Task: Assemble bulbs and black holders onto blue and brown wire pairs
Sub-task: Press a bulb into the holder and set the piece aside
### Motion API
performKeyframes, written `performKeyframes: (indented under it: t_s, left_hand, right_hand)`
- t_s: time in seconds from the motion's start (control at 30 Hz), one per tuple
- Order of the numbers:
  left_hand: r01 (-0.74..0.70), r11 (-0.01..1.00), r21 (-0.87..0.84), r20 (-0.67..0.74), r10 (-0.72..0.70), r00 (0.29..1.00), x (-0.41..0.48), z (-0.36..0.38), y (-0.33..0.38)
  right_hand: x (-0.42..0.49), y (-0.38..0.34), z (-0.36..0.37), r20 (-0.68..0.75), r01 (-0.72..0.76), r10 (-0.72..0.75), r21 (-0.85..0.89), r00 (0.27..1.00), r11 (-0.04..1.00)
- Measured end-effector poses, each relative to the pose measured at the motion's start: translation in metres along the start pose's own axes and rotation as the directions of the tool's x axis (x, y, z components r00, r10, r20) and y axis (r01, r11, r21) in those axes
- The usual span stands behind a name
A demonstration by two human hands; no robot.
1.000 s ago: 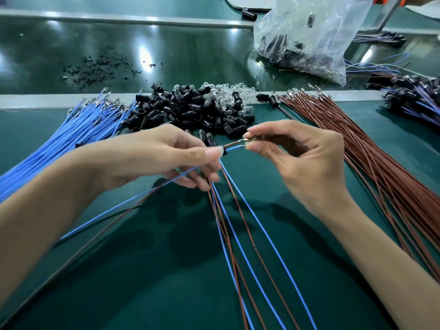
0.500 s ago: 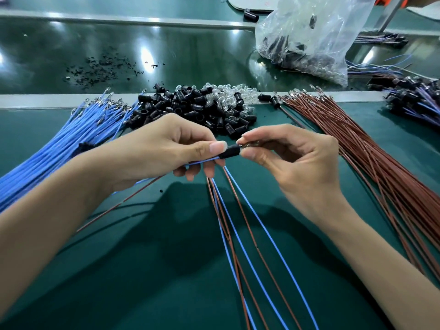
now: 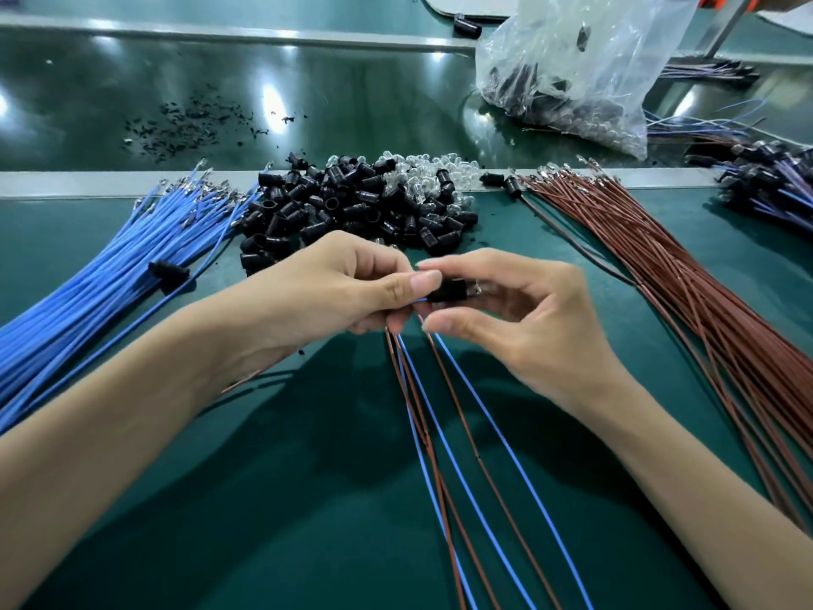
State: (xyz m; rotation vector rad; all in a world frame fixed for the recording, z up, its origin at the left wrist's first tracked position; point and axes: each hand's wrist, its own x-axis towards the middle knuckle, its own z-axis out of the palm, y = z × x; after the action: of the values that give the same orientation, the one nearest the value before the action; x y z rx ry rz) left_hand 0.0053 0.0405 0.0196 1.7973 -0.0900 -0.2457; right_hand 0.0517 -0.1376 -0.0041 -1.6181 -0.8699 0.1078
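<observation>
Above the near middle of the green surface (image 3: 264, 521), the left hand (image 3: 347, 292) pinches a blue wire (image 3: 420, 300) in a narrow grip, just left of a black holder (image 3: 446, 294). The right hand (image 3: 528, 332) holds that holder in its fingertip grip. Loose holders (image 3: 343, 209) and bulbs (image 3: 424, 171) are heaped beyond, between a blue bundle (image 3: 101, 275) on the left and a brown bundle (image 3: 712, 292) on the right.

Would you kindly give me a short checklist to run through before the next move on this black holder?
1. Black holder gripped by right hand: ok.
2. Left hand pinching blue wire at the holder: ok.
3. Brown wire entering the holder: cannot tell.
4. Holder's far end filled: cannot tell, fingers cover it.
5. Spare holders and loose bulbs piled ahead: ok.
</observation>
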Motion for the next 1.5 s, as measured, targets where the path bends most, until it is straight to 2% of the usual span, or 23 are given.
performKeyframes:
  t_s: [0.1, 0.27, 0.5, 0.6, 0.7, 0.8, 0.87, 0.97, 1.03, 1.1, 1.13, 1.2, 1.23, 1.3, 1.33, 1.37, 1.43, 1.5]
  left_hand:
    - [0.019, 0.999, 0.026, 0.045, -0.020, 0.999, -0.001, -0.001, -0.001]
    - [0.083, 0.994, 0.075, 0.060, -0.088, 0.994, -0.003, -0.006, -0.002]
    - [0.190, 0.980, 0.059, 0.086, -0.195, 0.977, -0.003, -0.011, 0.000]
    - [0.202, 0.979, 0.021, 0.063, -0.203, 0.977, -0.003, -0.011, 0.002]
    - [0.173, 0.984, -0.044, 0.028, -0.172, 0.985, -0.003, -0.007, 0.006]
    - [0.125, 0.992, -0.005, 0.084, -0.124, 0.989, -0.005, -0.003, 0.010]
    - [0.100, 0.995, 0.028, 0.181, -0.104, 0.978, -0.007, 0.003, 0.013]
    - [0.087, 0.996, 0.013, 0.340, -0.086, 0.937, -0.009, 0.017, 0.014]
    - [0.074, 0.997, 0.036, 0.421, -0.082, 0.903, -0.010, 0.019, 0.015]
    - [0.054, 0.993, 0.100, 0.420, -0.092, 0.903, -0.011, 0.011, 0.015]
    - [0.028, 0.990, 0.136, 0.358, -0.076, 0.930, -0.010, 0.006, 0.013]
    - [-0.087, 0.975, 0.206, 0.108, 0.066, 0.992, -0.005, -0.001, 0.004]
    - [-0.162, 0.951, 0.265, -0.041, 0.179, 0.983, -0.003, -0.001, -0.003]
    - [-0.260, 0.844, 0.469, -0.251, 0.410, 0.877, 0.002, 0.001, -0.017]
    - [-0.268, 0.777, 0.570, -0.274, 0.487, 0.829, 0.003, 0.003, -0.022]
    - [-0.267, 0.719, 0.641, -0.254, 0.528, 0.810, 0.004, 0.004, -0.027]
    - [-0.275, 0.655, 0.704, -0.180, 0.540, 0.822, 0.004, 0.004, -0.033]
    - [-0.277, 0.641, 0.716, -0.161, 0.538, 0.827, 0.005, 0.004, -0.035]
  right_hand:
    - [-0.001, 0.002, 0.003, -0.059, 0.005, -0.010, -0.085, 0.998, 0.996]
    - [-0.001, 0.002, 0.002, 0.006, 0.033, -0.032, -0.249, 0.999, 0.968]
    - [0.001, 0.003, -0.001, 0.085, 0.016, 0.002, -0.214, 0.996, 0.977]
    - [0.004, 0.005, 0.000, 0.061, -0.031, 0.040, -0.137, 0.997, 0.990]
    - [0.008, 0.004, 0.002, -0.040, -0.123, 0.127, 0.091, 0.991, 0.988]
    - [0.017, 0.004, -0.001, -0.149, -0.243, 0.322, 0.392, 0.935, 0.887]
    - [0.029, 0.004, -0.001, -0.181, -0.321, 0.437, 0.449, 0.881, 0.834]
    - [0.050, 0.008, 0.007, -0.214, -0.410, 0.485, 0.317, 0.848, 0.855]
    - [0.058, 0.014, 0.019, -0.246, -0.425, 0.432, 0.085, 0.868, 0.901]
    - [0.058, 0.018, 0.030, -0.260, -0.394, 0.337, -0.209, 0.905, 0.895]
    - [0.056, 0.019, 0.034, -0.252, -0.357, 0.286, -0.307, 0.924, 0.882]
    - [0.051, 0.020, 0.037, -0.205, -0.274, 0.206, -0.399, 0.957, 0.875]
    - [0.050, 0.021, 0.037, -0.203, -0.238, 0.162, -0.442, 0.966, 0.865]
    - [0.049, 0.022, 0.035, -0.263, -0.208, 0.068, -0.550, 0.962, 0.809]
    - [0.049, 0.023, 0.032, -0.288, -0.216, 0.043, -0.604, 0.957, 0.768]
    - [0.050, 0.024, 0.029, -0.286, -0.229, 0.043, -0.657, 0.957, 0.718]
    - [0.049, 0.025, 0.024, -0.228, -0.240, 0.102, -0.737, 0.968, 0.632]
    - [0.049, 0.028, 0.021, -0.199, -0.225, 0.110, -0.768, 0.974, 0.599]
